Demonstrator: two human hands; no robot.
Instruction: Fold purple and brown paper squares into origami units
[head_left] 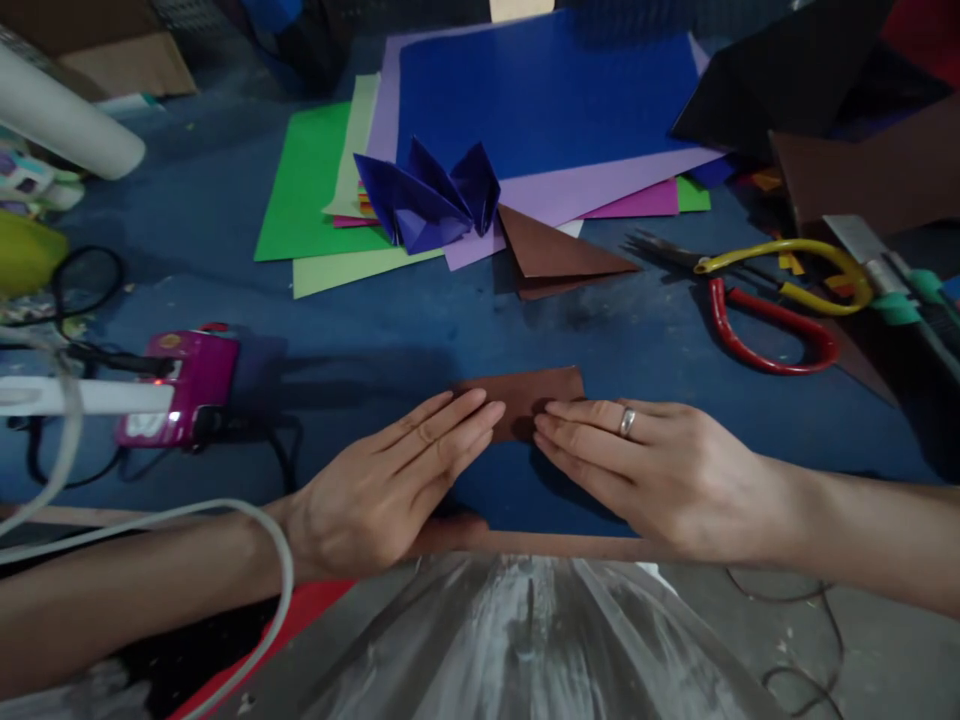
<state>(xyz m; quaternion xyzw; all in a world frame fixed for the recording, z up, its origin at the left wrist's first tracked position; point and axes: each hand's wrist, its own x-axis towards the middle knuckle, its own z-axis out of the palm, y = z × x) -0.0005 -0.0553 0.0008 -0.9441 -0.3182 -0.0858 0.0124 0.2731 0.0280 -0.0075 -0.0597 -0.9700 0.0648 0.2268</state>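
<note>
A folded piece of brown paper (525, 393) lies flat near the table's front edge. My left hand (397, 475) rests on its left end, fingers stretched out and pressing down. From the other side, my right hand (637, 460), with a ring on one finger, lays its straight fingertips on the paper's right part. A narrow strip of the paper shows between the fingertips. Just beyond the hands sits a brown folded paper triangle (559, 250), beside a blue-purple folded paper piece (431, 200) with several upright points.
Stacked coloured sheets (540, 100) lie at the back. Scissors (780, 300) with red and yellow handles and a utility knife (889, 275) are on the right. A magenta device (180, 385) with cables stands left, below a white roll (67, 110). A white cable (277, 540) crosses my left forearm.
</note>
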